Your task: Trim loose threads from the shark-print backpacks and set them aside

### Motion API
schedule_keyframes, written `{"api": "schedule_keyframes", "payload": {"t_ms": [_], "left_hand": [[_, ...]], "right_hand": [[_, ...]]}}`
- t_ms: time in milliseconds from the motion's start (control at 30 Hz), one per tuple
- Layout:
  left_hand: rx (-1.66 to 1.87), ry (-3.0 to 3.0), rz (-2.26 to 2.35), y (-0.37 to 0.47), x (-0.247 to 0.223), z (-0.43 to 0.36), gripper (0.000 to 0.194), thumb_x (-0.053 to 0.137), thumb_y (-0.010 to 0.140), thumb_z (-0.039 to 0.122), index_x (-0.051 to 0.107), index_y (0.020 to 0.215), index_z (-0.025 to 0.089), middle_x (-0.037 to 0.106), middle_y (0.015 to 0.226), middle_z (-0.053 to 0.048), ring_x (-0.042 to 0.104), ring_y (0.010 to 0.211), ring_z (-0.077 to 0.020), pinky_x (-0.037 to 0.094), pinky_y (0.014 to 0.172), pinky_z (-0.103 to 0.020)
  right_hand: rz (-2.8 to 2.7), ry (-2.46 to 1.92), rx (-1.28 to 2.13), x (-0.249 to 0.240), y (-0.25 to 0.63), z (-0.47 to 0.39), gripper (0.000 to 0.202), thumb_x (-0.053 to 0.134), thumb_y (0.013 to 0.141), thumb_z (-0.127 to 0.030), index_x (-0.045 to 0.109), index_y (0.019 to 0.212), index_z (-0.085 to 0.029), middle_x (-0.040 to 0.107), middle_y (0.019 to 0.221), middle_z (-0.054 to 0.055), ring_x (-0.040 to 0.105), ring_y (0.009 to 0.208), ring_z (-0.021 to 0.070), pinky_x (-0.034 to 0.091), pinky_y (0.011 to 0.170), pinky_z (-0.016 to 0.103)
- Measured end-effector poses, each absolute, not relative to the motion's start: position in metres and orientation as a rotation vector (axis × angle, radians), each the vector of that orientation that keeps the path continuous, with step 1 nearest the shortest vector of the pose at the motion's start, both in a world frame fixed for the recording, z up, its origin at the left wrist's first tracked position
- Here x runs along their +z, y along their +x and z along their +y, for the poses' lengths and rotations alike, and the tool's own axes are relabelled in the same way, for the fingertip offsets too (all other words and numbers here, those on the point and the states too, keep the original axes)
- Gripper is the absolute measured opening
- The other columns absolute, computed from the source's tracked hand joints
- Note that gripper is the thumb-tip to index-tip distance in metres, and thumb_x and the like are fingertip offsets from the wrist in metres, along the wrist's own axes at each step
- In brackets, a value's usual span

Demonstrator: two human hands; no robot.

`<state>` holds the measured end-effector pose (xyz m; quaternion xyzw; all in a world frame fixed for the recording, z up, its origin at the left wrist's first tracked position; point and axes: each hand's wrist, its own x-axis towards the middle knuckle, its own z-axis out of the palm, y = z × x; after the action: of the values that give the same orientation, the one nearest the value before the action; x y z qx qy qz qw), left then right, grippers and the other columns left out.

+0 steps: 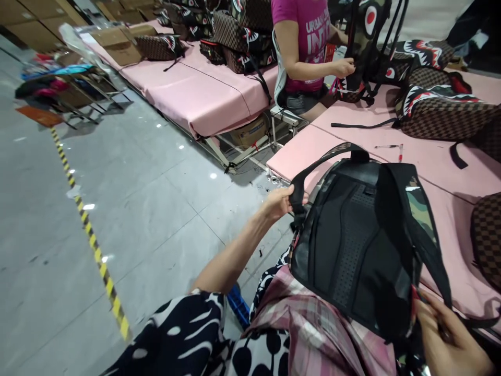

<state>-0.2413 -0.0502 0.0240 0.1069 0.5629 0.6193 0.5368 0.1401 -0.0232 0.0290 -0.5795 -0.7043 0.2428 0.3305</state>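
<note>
A black backpack (356, 245) with a padded back panel and camouflage sides leans between my lap and the edge of the pink-covered table (454, 209), back panel facing up. My left hand (282, 202) is closed around its left shoulder strap (299, 190). The other strap (426, 235) hangs along the bag's right side. Down at the bag's lower right corner is my right hand (446, 326), its fingers bent round something red and dark at the bag's edge, mostly hidden.
Checkered shark-mouth bags (442, 115) and pens (400, 152) lie on the table. Across it a seated person in a pink shirt (303, 42) handles another bag. A second pink table (188, 89) holds bags and a carton (117, 44). Yellow-black tape (92, 237) marks the floor.
</note>
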Motion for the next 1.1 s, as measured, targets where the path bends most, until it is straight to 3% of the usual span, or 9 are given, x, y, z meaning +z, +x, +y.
{"api": "schedule_keyframes", "payload": {"t_ms": [200,467,633,800,867,967,1100], "left_hand": [[1.442,-0.094,1.023,-0.218,0.044,-0.041,0.031,0.037,0.090,0.019,0.055,0.107,0.000,0.068,0.089,-0.017,0.066,0.082,-0.0191,0.051,0.077,-0.028],[1.453,-0.226,0.924,-0.223,0.037,-0.038,0.038,0.034,0.091,0.017,0.045,0.121,-0.003,0.067,0.094,-0.017,0.066,0.085,-0.0183,0.051,0.079,-0.027],[1.434,-0.272,0.877,-0.229,0.029,-0.033,0.038,0.033,0.092,0.018,0.044,0.121,-0.003,0.067,0.092,-0.016,0.067,0.077,-0.0167,0.053,0.073,-0.024],[1.450,-0.302,0.848,-0.233,0.022,-0.031,0.036,0.034,0.091,0.016,0.044,0.120,-0.004,0.068,0.087,-0.016,0.067,0.074,-0.0173,0.055,0.069,-0.024],[1.462,-0.307,0.864,-0.233,0.019,-0.030,0.034,0.036,0.091,0.015,0.046,0.118,-0.003,0.068,0.087,-0.016,0.067,0.074,-0.0171,0.055,0.068,-0.024],[1.442,-0.275,0.946,-0.231,0.010,-0.029,0.030,0.035,0.091,0.015,0.049,0.113,-0.001,0.068,0.085,-0.015,0.067,0.074,-0.0173,0.055,0.068,-0.025],[1.409,-0.238,1.030,-0.221,-0.006,-0.027,0.027,0.034,0.091,0.014,0.053,0.104,0.001,0.068,0.080,-0.015,0.067,0.070,-0.0182,0.055,0.061,-0.026]], "right_hand": [[-2.038,-1.289,0.846,0.019,0.084,-0.019,0.030,0.058,0.077,-0.042,0.068,0.093,-0.020,0.070,0.084,0.005,0.064,0.066,0.0191,0.051,0.062,0.028],[-2.249,-0.836,0.962,0.004,0.010,-0.005,0.020,0.051,0.083,-0.023,0.065,0.097,-0.018,0.066,0.083,0.004,0.062,0.073,0.0149,0.048,0.064,0.025],[-2.363,-0.648,0.695,0.001,-0.025,0.002,0.027,0.048,0.080,-0.007,0.063,0.100,-0.018,0.064,0.087,0.003,0.060,0.077,0.0124,0.044,0.063,0.021],[-2.457,-0.455,0.162,0.003,-0.052,0.007,0.023,0.052,0.082,-0.013,0.064,0.101,-0.019,0.066,0.093,0.005,0.057,0.064,0.0099,0.038,0.058,0.023],[-2.462,-0.375,0.105,0.003,-0.057,0.009,0.020,0.051,0.084,-0.016,0.064,0.099,-0.019,0.067,0.092,0.005,0.056,0.063,0.0097,0.035,0.057,0.024],[-2.461,-0.435,0.379,0.003,-0.061,0.012,0.019,0.048,0.085,-0.019,0.065,0.093,-0.019,0.067,0.088,0.005,0.055,0.065,0.0109,0.033,0.058,0.025],[-2.210,-0.810,1.361,-0.001,-0.063,0.018,0.022,0.051,0.080,-0.034,0.059,0.069,-0.016,0.055,0.063,0.001,0.046,0.055,0.0111,0.032,0.052,0.025]]}}
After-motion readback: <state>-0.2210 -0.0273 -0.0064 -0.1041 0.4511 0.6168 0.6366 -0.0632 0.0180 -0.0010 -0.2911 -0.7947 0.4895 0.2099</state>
